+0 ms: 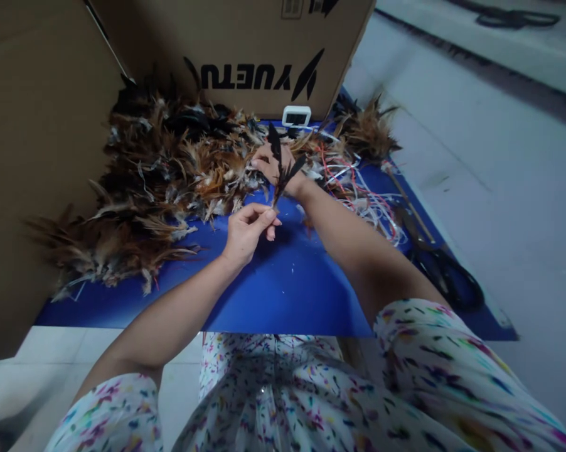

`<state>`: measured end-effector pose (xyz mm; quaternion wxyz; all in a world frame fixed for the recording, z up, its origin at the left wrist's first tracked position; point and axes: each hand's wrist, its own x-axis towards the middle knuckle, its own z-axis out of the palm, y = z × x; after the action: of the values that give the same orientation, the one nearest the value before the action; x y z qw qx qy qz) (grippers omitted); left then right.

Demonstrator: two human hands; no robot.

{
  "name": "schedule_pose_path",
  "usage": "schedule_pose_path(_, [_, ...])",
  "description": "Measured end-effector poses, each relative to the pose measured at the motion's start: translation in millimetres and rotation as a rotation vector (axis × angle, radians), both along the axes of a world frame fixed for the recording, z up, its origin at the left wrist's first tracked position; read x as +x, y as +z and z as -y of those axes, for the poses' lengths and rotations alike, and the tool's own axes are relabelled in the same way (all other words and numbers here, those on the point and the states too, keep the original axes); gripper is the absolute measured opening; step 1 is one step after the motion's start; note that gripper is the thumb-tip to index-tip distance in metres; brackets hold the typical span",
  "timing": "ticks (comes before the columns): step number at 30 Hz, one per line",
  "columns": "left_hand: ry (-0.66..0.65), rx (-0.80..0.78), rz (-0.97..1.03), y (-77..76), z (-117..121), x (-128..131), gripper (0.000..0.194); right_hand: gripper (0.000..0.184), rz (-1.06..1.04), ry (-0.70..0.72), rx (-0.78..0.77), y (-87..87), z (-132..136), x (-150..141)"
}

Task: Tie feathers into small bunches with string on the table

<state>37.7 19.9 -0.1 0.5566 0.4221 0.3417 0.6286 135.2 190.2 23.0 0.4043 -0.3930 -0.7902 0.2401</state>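
Left hand (249, 232) is closed at the fingertips, thumb against index finger, and pinches the dark feathers (275, 145) by their base; the tips point up and away from the wearer, above the blue work surface (287, 282). Right hand (276, 164) is extended beyond them at the near edge of the feather pile (208, 160), with the fingers partly curled; whether it grips a feather cannot be determined. The pile, brown, black and pale, covers the far and left portions of the surface. A separate brown feather bundle (370, 129) lies at the far right corner. Tangled red and white strings (358, 188) lie to the right of the pile, partly behind the right forearm. Black-handled scissors (445, 273) rest near the right edge, beside a thin stick (412, 208). A white digital display unit (296, 116) stands in front of the cardboard box (259, 37), which bears inverted "YUETU" lettering.
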Motion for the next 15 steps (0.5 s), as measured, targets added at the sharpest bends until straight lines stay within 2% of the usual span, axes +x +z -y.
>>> schedule_pose_path(3, [0.028, -0.017, 0.036, 0.2, -4, -3, 0.042, 0.018, 0.154, 0.014, 0.106, 9.2, 1, 17])
schedule_pose_path(5, [0.056, -0.021, 0.057, -0.2, -7, -5, 0.042, 0.012, 0.167, 0.048, 0.079, 12.8, -2, 35])
schedule_pose_path(7, [0.084, -0.041, 0.073, -0.7, -10, -7, 0.038, 0.012, 0.133, 0.127, -0.050, 16.4, -1, 56])
schedule_pose_path(11, [0.109, -0.123, 0.095, -0.6, -13, -9, 0.029, 0.044, -0.044, 0.332, -0.425, 28.8, 23, 90])
schedule_pose_path(13, [0.108, -0.147, 0.093, 0.1, -13, -9, 0.025, 0.050, -0.170, 0.368, -0.524, 35.4, 40, 98])
schedule_pose_path(15, [0.104, -0.164, 0.081, 0.9, -13, -9, 0.024, 0.047, -0.314, 0.345, -0.551, 38.8, 53, 103])
